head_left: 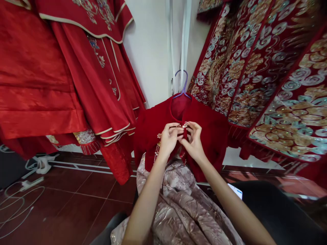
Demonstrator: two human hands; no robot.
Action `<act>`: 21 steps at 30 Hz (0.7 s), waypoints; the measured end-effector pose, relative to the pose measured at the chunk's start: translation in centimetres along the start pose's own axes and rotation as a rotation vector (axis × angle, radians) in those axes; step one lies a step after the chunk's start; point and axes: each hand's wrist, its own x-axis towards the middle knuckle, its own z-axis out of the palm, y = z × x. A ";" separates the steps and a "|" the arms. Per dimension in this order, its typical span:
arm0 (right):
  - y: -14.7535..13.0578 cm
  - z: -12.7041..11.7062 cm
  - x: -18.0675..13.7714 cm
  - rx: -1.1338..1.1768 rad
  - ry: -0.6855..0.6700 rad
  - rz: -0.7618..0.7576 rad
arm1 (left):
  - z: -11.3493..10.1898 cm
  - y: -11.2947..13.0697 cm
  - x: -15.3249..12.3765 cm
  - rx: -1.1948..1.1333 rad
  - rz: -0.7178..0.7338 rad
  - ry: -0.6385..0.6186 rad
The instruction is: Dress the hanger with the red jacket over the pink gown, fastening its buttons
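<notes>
A dark red jacket (213,131) with a small stand-up collar hangs on a purple hanger (184,89) in front of me. My left hand (170,136) and my right hand (194,137) meet just below the collar, fingertips pinched together. Between them shows a pearl-beaded fastening (184,125) at the jacket's front opening. Both hands appear to grip it or the cloth edge beside it; the fingers partly cover the spot. Left of my left hand, a beaded ornament (157,146) dangles down the jacket front. Beneath the jacket, shiny pinkish-grey patterned fabric (178,204) spreads over my lap.
Red garments (94,78) with pale trim hang at left. Heavily embroidered red garments (255,68) hang at right. White rack poles (182,41) stand behind the hanger. White cables (22,200) and a power strip (31,183) lie on the tiled floor (74,204). A phone (235,191) rests at right on something black.
</notes>
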 end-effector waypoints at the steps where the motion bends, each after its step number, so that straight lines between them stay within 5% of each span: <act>1: -0.1 0.2 -0.8 -0.060 -0.006 -0.033 | 0.2 -0.1 -0.4 -0.067 -0.032 0.014; 4: -0.6 0.0 -3.0 -0.175 -0.013 -0.072 | 0.3 -0.5 -1.5 -0.180 -0.031 0.018; 9: -2.0 -3.2 -5.0 -0.232 0.063 0.210 | -0.2 -1.6 -2.1 -0.228 -0.075 -0.061; 13: -3.9 -5.1 -5.6 -0.168 0.083 0.224 | 0.2 -3.0 -1.8 -0.254 -0.107 -0.111; 18: -5.4 -3.4 -6.3 0.044 -0.120 0.243 | 0.8 -3.5 -2.6 -0.082 0.064 -0.021; 21: -5.3 -2.4 -6.6 0.106 -0.114 0.255 | -0.1 -2.8 -3.6 -0.047 0.063 0.019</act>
